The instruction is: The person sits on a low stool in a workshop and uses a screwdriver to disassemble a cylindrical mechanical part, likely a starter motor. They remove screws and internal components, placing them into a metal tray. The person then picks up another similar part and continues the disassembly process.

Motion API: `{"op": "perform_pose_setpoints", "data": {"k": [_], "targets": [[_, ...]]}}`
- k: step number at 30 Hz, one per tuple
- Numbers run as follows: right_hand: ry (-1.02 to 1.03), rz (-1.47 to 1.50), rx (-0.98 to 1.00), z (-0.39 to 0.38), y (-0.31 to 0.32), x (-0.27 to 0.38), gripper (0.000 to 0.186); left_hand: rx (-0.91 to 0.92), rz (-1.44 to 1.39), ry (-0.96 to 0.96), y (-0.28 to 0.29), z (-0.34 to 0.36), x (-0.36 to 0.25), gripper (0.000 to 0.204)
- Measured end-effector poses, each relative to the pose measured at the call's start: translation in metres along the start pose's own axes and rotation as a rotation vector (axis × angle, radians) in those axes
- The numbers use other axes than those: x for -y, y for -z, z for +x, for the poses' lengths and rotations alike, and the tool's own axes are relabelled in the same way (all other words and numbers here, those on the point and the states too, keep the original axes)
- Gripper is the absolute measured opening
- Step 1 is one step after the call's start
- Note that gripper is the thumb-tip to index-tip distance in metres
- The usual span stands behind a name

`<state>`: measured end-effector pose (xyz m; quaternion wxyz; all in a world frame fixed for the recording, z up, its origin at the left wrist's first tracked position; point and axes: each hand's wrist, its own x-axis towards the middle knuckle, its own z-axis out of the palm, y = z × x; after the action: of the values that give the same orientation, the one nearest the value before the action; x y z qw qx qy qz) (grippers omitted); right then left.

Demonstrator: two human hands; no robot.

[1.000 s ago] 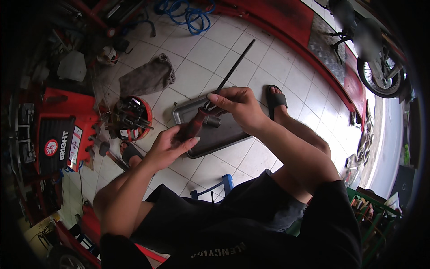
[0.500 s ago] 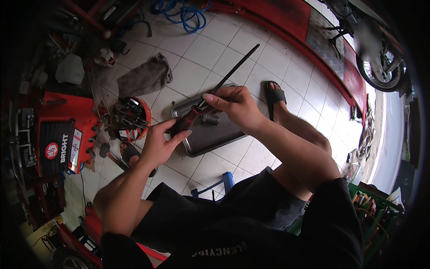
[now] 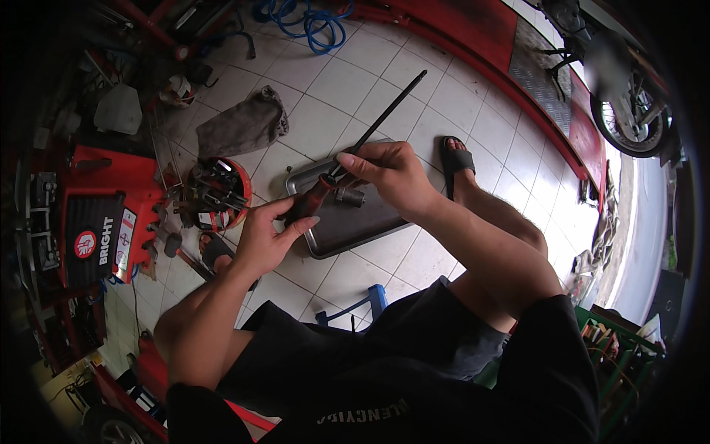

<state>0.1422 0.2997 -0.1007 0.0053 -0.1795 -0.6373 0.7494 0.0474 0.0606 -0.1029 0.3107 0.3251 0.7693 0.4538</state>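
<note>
My left hand (image 3: 268, 234) grips the dark red handle of a long screwdriver (image 3: 384, 117) whose black shaft points up and to the right. My right hand (image 3: 388, 174) pinches the shaft just past the handle. Both hands hover over a grey metal tray (image 3: 347, 229) on the tiled floor. A small metal socket-like part (image 3: 350, 197) lies in the tray under my right hand.
A red round tub of tools (image 3: 218, 194) and a red toolbox (image 3: 103, 214) stand at left. A grey rag (image 3: 240, 126) lies on the tiles, a blue hose (image 3: 310, 18) at top. My sandalled foot (image 3: 456, 161) rests right of the tray. A motorcycle wheel (image 3: 625, 122) stands at right.
My right hand has slid down the shaft toward the handle. My left hand has closed more firmly on the handle and shifted slightly.
</note>
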Motion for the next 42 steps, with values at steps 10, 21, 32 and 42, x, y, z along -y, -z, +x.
{"op": "perform_pose_setpoints", "data": {"k": [10, 21, 32, 42], "targets": [[0.001, 0.028, 0.013, 0.000, -0.002, 0.001, 0.031, 0.004, -0.001, 0.065, 0.000, -0.003, -0.008, 0.037], [0.033, -0.070, -0.002, -0.001, 0.001, 0.004, 0.031, -0.004, 0.027, 0.010, 0.002, -0.002, -0.004, 0.038], [0.085, 0.186, -0.105, 0.001, 0.010, 0.022, 0.031, -0.264, 0.385, -0.166, 0.017, -0.004, 0.002, 0.044], [0.271, 0.515, -0.169, -0.008, 0.075, 0.058, 0.024, -0.345, 0.149, -0.120, 0.027, -0.010, 0.013, 0.038]]}}
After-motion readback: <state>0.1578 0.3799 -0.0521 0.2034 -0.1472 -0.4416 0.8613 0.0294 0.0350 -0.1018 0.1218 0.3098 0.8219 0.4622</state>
